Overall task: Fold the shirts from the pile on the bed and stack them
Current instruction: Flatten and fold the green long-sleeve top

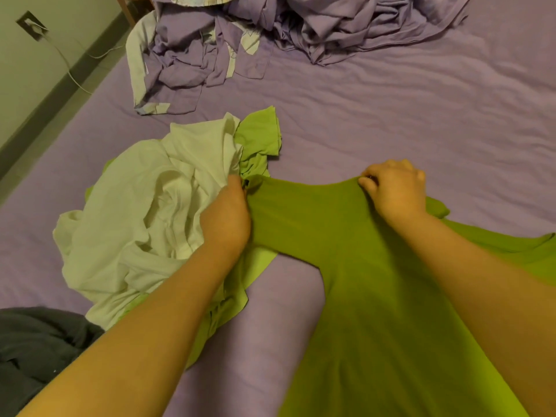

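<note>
Green shirt point(346, 266): your left hand point(227, 218) and right hand point(394, 191) both pinch top edge; body trails toward you, pile point(144, 212) just left.

Both hands gripping a green shirt point(346, 266) by its top edge, left hand point(227, 218) beside the crumpled white shirt point(135, 212), right hand point(394, 191) over the purple bed sheet point(421, 115); rumpled purple bedding point(240, 40) at the far end; dark cloth point(36, 350) near left

A home bedroom: a bed point(421, 115) in purple sheeting, rumpled bedding point(270, 31), clothes heaped on it
</note>
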Demonstrator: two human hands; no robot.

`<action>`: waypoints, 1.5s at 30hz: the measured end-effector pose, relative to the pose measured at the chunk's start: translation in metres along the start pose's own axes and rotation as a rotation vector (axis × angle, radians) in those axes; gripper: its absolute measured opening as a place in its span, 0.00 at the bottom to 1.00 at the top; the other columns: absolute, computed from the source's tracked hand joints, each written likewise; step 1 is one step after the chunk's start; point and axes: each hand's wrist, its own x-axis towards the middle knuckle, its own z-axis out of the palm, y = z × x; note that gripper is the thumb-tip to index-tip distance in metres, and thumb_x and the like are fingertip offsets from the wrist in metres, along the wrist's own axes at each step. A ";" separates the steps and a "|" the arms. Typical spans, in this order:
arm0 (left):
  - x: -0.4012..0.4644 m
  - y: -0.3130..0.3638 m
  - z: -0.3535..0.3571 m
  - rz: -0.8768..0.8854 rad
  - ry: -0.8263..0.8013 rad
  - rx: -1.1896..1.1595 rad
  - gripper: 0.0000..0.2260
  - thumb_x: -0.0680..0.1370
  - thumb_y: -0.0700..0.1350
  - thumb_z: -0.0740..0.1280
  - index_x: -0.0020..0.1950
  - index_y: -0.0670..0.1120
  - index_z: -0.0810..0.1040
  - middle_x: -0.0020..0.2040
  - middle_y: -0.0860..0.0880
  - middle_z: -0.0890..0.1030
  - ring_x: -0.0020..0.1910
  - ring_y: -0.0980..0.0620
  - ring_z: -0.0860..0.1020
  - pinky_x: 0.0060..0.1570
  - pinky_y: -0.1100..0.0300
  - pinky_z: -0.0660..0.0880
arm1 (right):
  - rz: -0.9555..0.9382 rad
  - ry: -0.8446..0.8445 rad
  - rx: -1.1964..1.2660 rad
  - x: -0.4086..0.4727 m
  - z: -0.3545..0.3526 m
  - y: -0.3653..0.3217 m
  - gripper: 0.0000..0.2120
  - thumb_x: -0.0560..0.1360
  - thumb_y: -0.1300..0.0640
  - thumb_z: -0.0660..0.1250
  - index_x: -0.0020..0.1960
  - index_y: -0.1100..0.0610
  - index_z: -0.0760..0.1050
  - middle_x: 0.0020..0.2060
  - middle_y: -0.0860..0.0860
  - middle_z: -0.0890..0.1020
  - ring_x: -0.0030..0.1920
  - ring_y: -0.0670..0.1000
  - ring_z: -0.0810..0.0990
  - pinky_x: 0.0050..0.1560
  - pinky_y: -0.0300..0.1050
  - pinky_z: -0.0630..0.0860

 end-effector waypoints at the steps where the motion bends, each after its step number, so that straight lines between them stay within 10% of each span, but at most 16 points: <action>1: 0.005 0.004 0.004 0.005 -0.012 0.050 0.03 0.81 0.43 0.53 0.48 0.46 0.63 0.34 0.49 0.70 0.28 0.50 0.67 0.26 0.59 0.56 | -0.002 -0.012 0.010 -0.004 0.002 0.000 0.12 0.78 0.52 0.61 0.57 0.52 0.79 0.54 0.58 0.79 0.60 0.60 0.71 0.55 0.51 0.64; 8: -0.008 0.024 0.015 0.052 -0.089 0.310 0.15 0.79 0.38 0.55 0.66 0.40 0.67 0.61 0.38 0.73 0.56 0.39 0.73 0.46 0.48 0.68 | -0.118 0.088 0.155 -0.122 0.013 0.007 0.16 0.73 0.60 0.65 0.60 0.58 0.78 0.61 0.60 0.77 0.66 0.65 0.71 0.65 0.63 0.66; 11: -0.043 0.040 0.021 0.504 0.178 0.326 0.18 0.74 0.38 0.62 0.63 0.42 0.75 0.62 0.38 0.77 0.57 0.39 0.77 0.52 0.49 0.74 | -0.107 -0.042 0.047 -0.183 0.025 0.023 0.20 0.76 0.49 0.58 0.64 0.54 0.76 0.64 0.61 0.75 0.65 0.66 0.71 0.62 0.70 0.66; 14: -0.094 0.058 0.044 0.844 -0.134 0.313 0.19 0.78 0.50 0.61 0.68 0.51 0.72 0.69 0.44 0.72 0.68 0.40 0.71 0.64 0.42 0.67 | -0.037 -0.232 -0.110 -0.224 0.028 0.048 0.30 0.78 0.37 0.42 0.68 0.49 0.70 0.69 0.60 0.70 0.69 0.65 0.68 0.64 0.71 0.61; 19: -0.125 0.054 0.059 0.383 -0.447 0.409 0.32 0.77 0.67 0.47 0.77 0.56 0.43 0.78 0.45 0.43 0.77 0.40 0.42 0.70 0.35 0.40 | 0.141 -0.341 -0.164 -0.279 0.023 0.085 0.32 0.77 0.34 0.40 0.72 0.49 0.65 0.71 0.59 0.67 0.71 0.64 0.65 0.63 0.73 0.60; 29: -0.288 0.022 0.035 0.422 -0.544 0.224 0.27 0.81 0.54 0.56 0.77 0.52 0.51 0.78 0.44 0.47 0.77 0.41 0.49 0.73 0.43 0.51 | 0.072 -0.490 -0.113 -0.363 0.013 0.073 0.34 0.79 0.40 0.35 0.68 0.51 0.72 0.68 0.60 0.71 0.68 0.64 0.69 0.61 0.70 0.67; 35: -0.347 0.010 0.006 -0.087 -0.467 -0.195 0.32 0.77 0.47 0.67 0.76 0.43 0.56 0.72 0.41 0.66 0.68 0.41 0.67 0.64 0.52 0.66 | 0.162 -0.488 -0.074 -0.424 -0.008 0.086 0.39 0.79 0.40 0.34 0.60 0.56 0.79 0.61 0.64 0.77 0.60 0.66 0.77 0.54 0.69 0.72; 39: -0.354 0.013 -0.005 -0.564 -0.476 -0.623 0.11 0.74 0.42 0.72 0.51 0.37 0.78 0.47 0.38 0.81 0.47 0.44 0.79 0.40 0.58 0.74 | 0.035 -0.431 -0.070 -0.457 -0.009 0.078 0.26 0.76 0.38 0.56 0.52 0.58 0.82 0.55 0.62 0.81 0.53 0.63 0.81 0.48 0.64 0.77; 41: -0.360 0.010 -0.014 -0.587 -0.431 -0.752 0.04 0.74 0.38 0.71 0.40 0.40 0.77 0.35 0.44 0.78 0.38 0.50 0.74 0.28 0.65 0.69 | -0.004 -0.426 -0.067 -0.467 -0.008 0.083 0.21 0.59 0.48 0.80 0.45 0.60 0.82 0.52 0.61 0.82 0.49 0.61 0.83 0.42 0.59 0.80; 45: -0.369 0.009 -0.035 -0.492 -0.346 -0.908 0.08 0.78 0.38 0.65 0.39 0.46 0.73 0.34 0.48 0.75 0.34 0.54 0.71 0.31 0.65 0.69 | 0.009 -0.290 0.034 -0.476 -0.011 0.109 0.18 0.53 0.63 0.83 0.38 0.64 0.80 0.47 0.64 0.83 0.44 0.64 0.83 0.36 0.58 0.81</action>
